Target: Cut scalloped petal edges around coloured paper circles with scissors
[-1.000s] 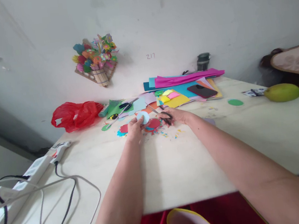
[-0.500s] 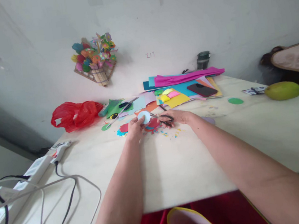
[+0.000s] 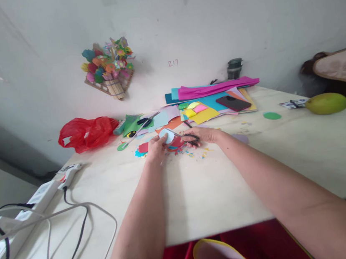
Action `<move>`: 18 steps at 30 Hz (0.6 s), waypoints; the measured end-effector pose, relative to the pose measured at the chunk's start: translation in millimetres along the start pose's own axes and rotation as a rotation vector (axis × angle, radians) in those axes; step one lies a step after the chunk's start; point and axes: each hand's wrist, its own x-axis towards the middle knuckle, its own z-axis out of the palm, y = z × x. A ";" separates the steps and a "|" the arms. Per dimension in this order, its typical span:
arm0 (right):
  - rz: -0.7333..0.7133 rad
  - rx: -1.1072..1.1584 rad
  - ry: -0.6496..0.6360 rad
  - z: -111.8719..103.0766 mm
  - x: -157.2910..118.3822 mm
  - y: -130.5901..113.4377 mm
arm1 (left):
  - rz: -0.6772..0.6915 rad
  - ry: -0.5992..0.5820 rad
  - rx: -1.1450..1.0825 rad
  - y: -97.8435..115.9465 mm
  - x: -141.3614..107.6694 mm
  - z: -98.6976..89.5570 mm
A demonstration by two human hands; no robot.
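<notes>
Between the thumb and fingers of my left hand (image 3: 158, 147) is a light blue paper circle (image 3: 167, 135). My right hand (image 3: 201, 135) grips a pair of scissors (image 3: 192, 139) by the dark handles. The blades reach left to the circle's edge; whether they bite into the paper is too small to tell. Under and beside both hands lie red paper pieces (image 3: 143, 148) and blue scalloped pieces (image 3: 139, 154). Tiny coloured paper scraps (image 3: 190, 154) are scattered below the scissors.
Behind my hands are coloured sheets (image 3: 210, 101) with a phone (image 3: 233, 102) on them, and another pair of scissors (image 3: 143, 121). A red plastic bag (image 3: 88, 133) sits left, near a power strip (image 3: 39, 200) with looping cables. A yellow-green mango-like fruit (image 3: 326, 103) lies right.
The scissors have shifted slightly, and their blades now lie closer over the blue circle's upper right edge. Both hands stay in nearly the same place.
</notes>
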 end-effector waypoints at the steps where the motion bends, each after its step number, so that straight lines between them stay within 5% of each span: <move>1: -0.001 -0.001 0.000 0.2 -0.1 -0.3 | -0.001 -0.001 -0.002 0.0 -0.2 0.3; 18: 0.024 -0.003 0.004 3.4 -1.2 -5.6 | 0.011 -0.008 -0.022 -2.1 1.8 -0.2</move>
